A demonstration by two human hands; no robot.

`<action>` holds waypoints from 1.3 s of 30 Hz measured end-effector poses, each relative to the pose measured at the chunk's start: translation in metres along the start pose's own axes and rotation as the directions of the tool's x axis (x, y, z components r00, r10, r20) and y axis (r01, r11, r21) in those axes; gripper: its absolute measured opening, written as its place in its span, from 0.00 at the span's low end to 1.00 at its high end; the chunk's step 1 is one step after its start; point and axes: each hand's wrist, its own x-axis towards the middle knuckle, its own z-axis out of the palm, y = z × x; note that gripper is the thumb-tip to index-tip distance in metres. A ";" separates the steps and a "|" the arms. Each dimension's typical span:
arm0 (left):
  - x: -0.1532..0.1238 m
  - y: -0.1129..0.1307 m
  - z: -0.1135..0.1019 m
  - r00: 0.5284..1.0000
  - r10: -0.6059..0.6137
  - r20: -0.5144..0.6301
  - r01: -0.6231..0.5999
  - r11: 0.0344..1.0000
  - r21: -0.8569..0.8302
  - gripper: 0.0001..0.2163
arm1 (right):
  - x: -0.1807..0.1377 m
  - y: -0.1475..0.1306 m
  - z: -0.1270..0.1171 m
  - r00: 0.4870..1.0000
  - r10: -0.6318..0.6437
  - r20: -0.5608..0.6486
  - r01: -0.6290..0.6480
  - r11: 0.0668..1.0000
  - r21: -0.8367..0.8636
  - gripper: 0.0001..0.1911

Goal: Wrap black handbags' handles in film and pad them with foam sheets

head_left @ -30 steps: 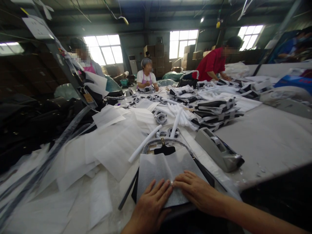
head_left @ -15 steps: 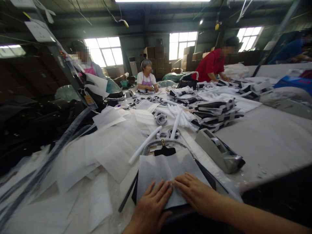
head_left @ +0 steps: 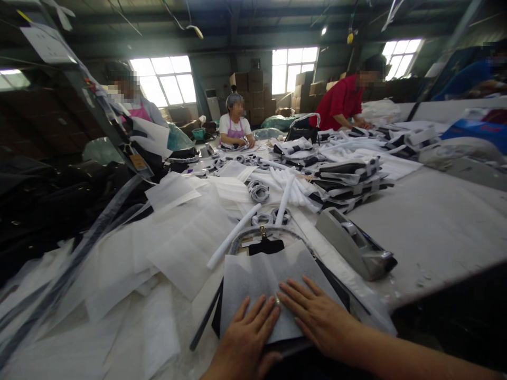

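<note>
along the near edge of the tabletop (head_left: 431, 221), a black bag (head_left: 267, 246) lies under a thin, translucent white sheet (head_left: 253, 274), lightly rippled along its middle. a wrapped handle (head_left: 285, 230) arches beyond it, beside a gold-coloured clasp (head_left: 263, 231). left hand (head_left: 251, 332) and right hand (head_left: 319, 316) rest palm-down on the sheet, fingers extended and unclenched. far back, cardboard boxes (head_left: 255, 97) stand stacked, contents hidden; a teal container (head_left: 199, 134) appears too small to read inside.

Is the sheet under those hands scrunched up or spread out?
Spread out: the sheet lies broadly across the dark bag, under left hand and right hand.
</note>
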 end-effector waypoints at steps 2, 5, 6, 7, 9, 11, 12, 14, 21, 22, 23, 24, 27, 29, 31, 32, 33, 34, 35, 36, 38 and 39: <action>0.000 -0.001 0.001 1.000 -0.006 0.005 0.006 1.000 -0.004 0.41 | 0.001 0.000 0.000 1.000 0.009 0.027 -0.009 1.000 0.004 0.32; 0.000 -0.001 0.001 1.000 -0.005 0.000 0.005 1.000 -0.029 0.41 | 0.001 0.001 0.003 1.000 0.014 0.019 -0.014 1.000 -0.010 0.31; 0.001 -0.002 0.001 1.000 -0.006 0.008 0.006 0.999 -0.034 0.41 | 0.002 0.001 0.004 1.000 0.016 0.009 -0.016 1.000 -0.020 0.31; 0.002 -0.002 0.000 1.000 -0.007 0.022 0.008 0.999 -0.037 0.41 | 0.003 0.000 0.006 1.000 0.017 0.001 -0.017 0.999 -0.033 0.31; 0.004 -0.002 -0.002 0.999 -0.009 0.050 0.011 0.999 -0.039 0.41 | 0.006 -0.001 0.008 1.000 0.023 -0.003 -0.023 0.997 -0.068 0.32; 0.006 -0.003 -0.004 0.997 -0.002 0.074 0.005 0.999 -0.039 0.40 | 0.010 -0.003 0.009 0.999 0.032 0.004 -0.031 0.995 -0.099 0.33; 0.007 -0.003 -0.005 0.996 0.002 0.085 0.002 0.999 -0.038 0.40 | 0.011 -0.004 0.008 0.999 0.034 0.010 -0.032 0.994 -0.109 0.33; 0.008 -0.005 -0.004 0.995 0.008 0.097 -0.004 0.999 -0.040 0.39 | 0.013 -0.006 0.007 0.999 0.037 0.026 -0.034 0.993 -0.114 0.33; 0.004 -0.010 0.013 0.997 0.064 -0.044 -0.063 0.998 0.031 0.38 | 0.003 -0.004 0.000 0.999 0.045 0.030 -0.046 0.999 0.003 0.33; 0.004 -0.011 0.015 0.993 0.084 -0.081 -0.078 0.995 0.068 0.38 | 0.001 -0.003 -0.001 0.998 0.051 0.027 -0.052 0.998 0.030 0.32; 0.004 -0.011 0.017 0.987 0.104 -0.120 -0.092 0.991 0.102 0.38 | 0.000 -0.002 -0.002 0.998 0.060 0.029 -0.061 0.997 0.052 0.32; 0.004 -0.011 0.018 0.980 0.122 -0.158 -0.102 0.986 0.128 0.38 | -0.001 -0.002 -0.003 0.997 0.070 0.036 -0.072 0.995 0.066 0.32; 0.004 -0.012 0.019 0.961 0.142 -0.238 -0.109 0.983 0.145 0.37 | -0.002 -0.003 -0.005 0.994 0.087 0.070 -0.092 0.993 0.076 0.32; 0.004 -0.012 0.018 0.955 0.140 -0.261 -0.107 0.985 0.137 0.37 | 0.000 -0.006 -0.005 0.993 0.092 0.077 -0.097 0.993 0.063 0.31; 0.003 -0.011 0.017 0.952 0.137 -0.274 -0.100 0.984 0.145 0.36 | 0.003 -0.010 -0.002 0.991 0.119 0.067 -0.121 0.992 0.033 0.32; 0.002 -0.011 0.017 0.950 0.135 -0.280 -0.094 0.983 0.156 0.36 | 0.005 -0.011 -0.001 0.988 0.139 0.064 -0.140 0.990 0.013 0.33; 0.002 -0.011 0.016 0.950 0.132 -0.284 -0.086 0.982 0.168 0.35 | 0.006 -0.013 0.001 0.986 0.157 0.064 -0.157 0.988 -0.007 0.34; 0.001 -0.010 0.015 0.951 0.126 -0.284 -0.076 0.981 0.179 0.34 | 0.007 -0.014 0.002 0.984 0.168 0.064 -0.167 0.986 -0.020 0.35; 0.001 -0.010 0.015 0.952 0.119 -0.281 -0.066 0.980 0.190 0.33 | 0.007 -0.014 0.003 0.984 0.166 0.065 -0.165 0.986 -0.025 0.35; 0.001 -0.009 0.014 0.954 0.113 -0.279 -0.058 0.979 0.198 0.32 | 0.007 -0.013 0.004 0.986 0.154 0.064 -0.153 0.988 -0.019 0.35; 0.001 -0.009 0.012 0.957 0.100 -0.271 -0.043 0.977 0.208 0.31 | 0.004 -0.011 0.003 0.991 0.121 0.049 -0.121 0.992 0.017 0.33; 0.001 -0.008 0.012 0.958 0.097 -0.271 -0.038 0.976 0.214 0.32 | 0.003 -0.009 0.002 0.993 0.110 0.038 -0.111 0.993 0.037 0.32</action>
